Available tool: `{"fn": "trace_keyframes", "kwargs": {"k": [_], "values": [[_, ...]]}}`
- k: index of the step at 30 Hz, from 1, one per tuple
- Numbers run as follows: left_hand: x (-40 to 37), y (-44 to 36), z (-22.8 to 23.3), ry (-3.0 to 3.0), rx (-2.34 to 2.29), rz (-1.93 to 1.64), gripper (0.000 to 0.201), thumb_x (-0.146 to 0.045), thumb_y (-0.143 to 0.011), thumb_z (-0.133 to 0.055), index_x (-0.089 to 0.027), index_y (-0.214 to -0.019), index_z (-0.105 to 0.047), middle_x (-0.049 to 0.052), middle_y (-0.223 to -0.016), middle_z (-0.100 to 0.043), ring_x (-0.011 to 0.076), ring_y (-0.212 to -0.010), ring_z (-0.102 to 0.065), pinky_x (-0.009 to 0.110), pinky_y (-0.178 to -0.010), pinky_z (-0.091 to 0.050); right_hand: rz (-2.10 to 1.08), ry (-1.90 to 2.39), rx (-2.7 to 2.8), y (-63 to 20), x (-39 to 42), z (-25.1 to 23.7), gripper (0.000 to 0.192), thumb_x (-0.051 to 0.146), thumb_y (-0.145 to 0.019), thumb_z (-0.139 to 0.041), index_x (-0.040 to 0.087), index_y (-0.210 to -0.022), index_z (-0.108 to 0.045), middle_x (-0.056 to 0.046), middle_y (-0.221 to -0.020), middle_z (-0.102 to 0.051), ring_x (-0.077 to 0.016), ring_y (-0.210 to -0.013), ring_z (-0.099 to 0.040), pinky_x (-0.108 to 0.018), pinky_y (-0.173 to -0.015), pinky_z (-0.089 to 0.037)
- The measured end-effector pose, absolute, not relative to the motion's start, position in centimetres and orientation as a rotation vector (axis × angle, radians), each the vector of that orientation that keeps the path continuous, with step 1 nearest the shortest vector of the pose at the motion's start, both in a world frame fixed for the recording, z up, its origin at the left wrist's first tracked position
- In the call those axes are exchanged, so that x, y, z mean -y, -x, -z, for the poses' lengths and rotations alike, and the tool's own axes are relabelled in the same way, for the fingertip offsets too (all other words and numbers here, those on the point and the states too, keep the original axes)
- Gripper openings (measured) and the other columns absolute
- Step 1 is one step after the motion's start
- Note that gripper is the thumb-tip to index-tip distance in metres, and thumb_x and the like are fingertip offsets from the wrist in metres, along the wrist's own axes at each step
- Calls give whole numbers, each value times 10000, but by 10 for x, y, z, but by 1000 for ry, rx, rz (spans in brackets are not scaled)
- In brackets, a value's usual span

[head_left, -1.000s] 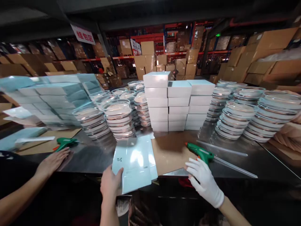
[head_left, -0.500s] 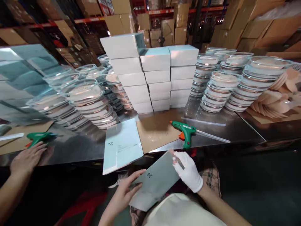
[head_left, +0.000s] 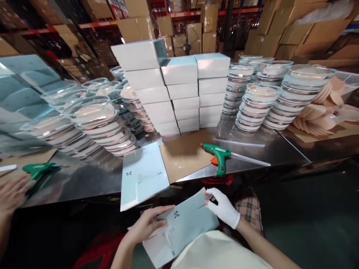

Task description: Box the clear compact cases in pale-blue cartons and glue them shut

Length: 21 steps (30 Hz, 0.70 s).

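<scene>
A flat light-blue folding carton (head_left: 182, 224) with a small black mark lies tilted over my lap. My left hand (head_left: 148, 224), bare, grips its left edge, thumb on the printed face and the other fingers along the top. At the upper right corner, my right hand (head_left: 223, 209) in a white glove with bare fingertips pinches the carton's edge. Beyond them on the table, a stack of similar flat cartons (head_left: 144, 172) sits beside a brown cardboard sheet (head_left: 185, 153). A green glue gun (head_left: 220, 157) with an orange trigger rests at the cardboard's right side, a clear glue stick in its back.
White-and-blue boxes (head_left: 179, 91) are stacked on the metal table (head_left: 98, 177). Stacks of round glass dishes flank them (head_left: 99, 123). Another person's hand (head_left: 15, 192) is by a second green glue gun (head_left: 37, 170) at left. Tan cardboard pieces (head_left: 316, 119) lie at right.
The carton has turned to show more of its printed face, its lower end moving left and down. Both hands keep hold. The other person's hand has shifted left with the view.
</scene>
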<state>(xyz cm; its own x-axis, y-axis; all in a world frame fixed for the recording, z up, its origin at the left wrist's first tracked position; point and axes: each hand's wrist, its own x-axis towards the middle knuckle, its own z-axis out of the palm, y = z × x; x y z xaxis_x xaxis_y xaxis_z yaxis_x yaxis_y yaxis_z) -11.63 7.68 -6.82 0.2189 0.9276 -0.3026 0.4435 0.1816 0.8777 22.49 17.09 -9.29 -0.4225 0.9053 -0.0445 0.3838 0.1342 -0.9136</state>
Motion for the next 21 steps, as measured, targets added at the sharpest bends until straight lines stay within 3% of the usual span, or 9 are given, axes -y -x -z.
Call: {"fn": "trace_keyframes", "kwargs": {"k": [3, 5, 8, 10, 12, 14, 16, 17, 21], "values": [[-80, 123, 64, -1398, -1392, -535, 491, -434, -862, -768, -313, -1337, -750, 75, -1413, -707, 367, -1249, -680, 440, -1003, -578, -1508, 1203, 1888, -224, -177, 93, 334, 394, -910, -601, 187, -1164, -663, -55, -973, -711, -202, -880, -657, -350, -858, -548], [-83, 122, 70, -1387, -1381, -513, 483, -456, -869, -758, -302, -1327, -757, 86, -1394, -719, 357, -1230, -693, 445, -1024, -566, -1652, 1189, 1952, -223, -182, 95, 300, 443, -920, -572, 170, -960, -690, -23, -804, -655, -178, -760, -604, -312, -753, -522], [-86, 111, 86, -1584, -1459, -541, 459, -559, -882, -741, -304, -1260, -791, 116, -1400, -714, 358, -1245, -684, 482, -1073, -539, -1683, 1134, 2042, -218, -186, 97, 361, 441, -775, -747, 177, -601, -573, -10, -695, -571, -177, -754, -543, -294, -727, -478], [-85, 96, 99, -1854, -1542, -506, 459, -662, -824, -770, -295, -1091, -843, 135, -1479, -654, 409, -1313, -629, 548, -1086, -525, -1706, 1101, 2047, -213, -185, 99, 320, 413, -704, -820, 175, -630, -619, -21, -774, -621, -186, -819, -549, -291, -764, -471], [-83, 78, 113, -2062, -1537, -422, 497, -704, -771, -801, -298, -1056, -842, 132, -1523, -616, 428, -1351, -599, 561, -1087, -527, -1805, 1071, 2018, -210, -182, 102, 287, 446, -741, -795, 175, -799, -721, -25, -844, -663, -175, -813, -560, -284, -750, -472], [-79, 64, 126, -2150, -1523, -416, 644, -697, -790, -790, -315, -1307, -753, 141, -1505, -629, 394, -1330, -629, 506, -1067, -554, -1951, 1043, 1974, -212, -180, 108, 373, 507, -782, -751, 165, -931, -758, -17, -836, -667, -158, -762, -565, -278, -717, -481], [-78, 57, 138, -2200, -1612, -514, 810, -673, -827, -772, -263, -1503, -594, 179, -1452, -656, 366, -1263, -677, 464, -1014, -585, -2100, 998, 1936, -217, -180, 117, 449, 570, -760, -760, 150, -921, -763, -11, -807, -657, -153, -740, -568, -281, -709, -500], [-78, 56, 144, -2240, -1670, -564, 783, -651, -851, -761, -232, -1492, -595, 188, -1397, -686, 360, -1220, -697, 460, -990, -592, -2162, 977, 1920, -220, -182, 122, 473, 593, -734, -782, 147, -891, -759, -9, -795, -652, -152, -738, -568, -283, -710, -508], [-81, 48, 162, -2425, -1769, -578, 360, -456, -987, -666, -236, -1269, -712, 136, -1206, -780, 335, -1174, -716, 518, -1061, -521, -2278, 964, 1854, -226, -192, 146, 497, 628, -684, -838, 157, -727, -686, 11, -701, -577, -140, -700, -534, -274, -671, -504]]}}
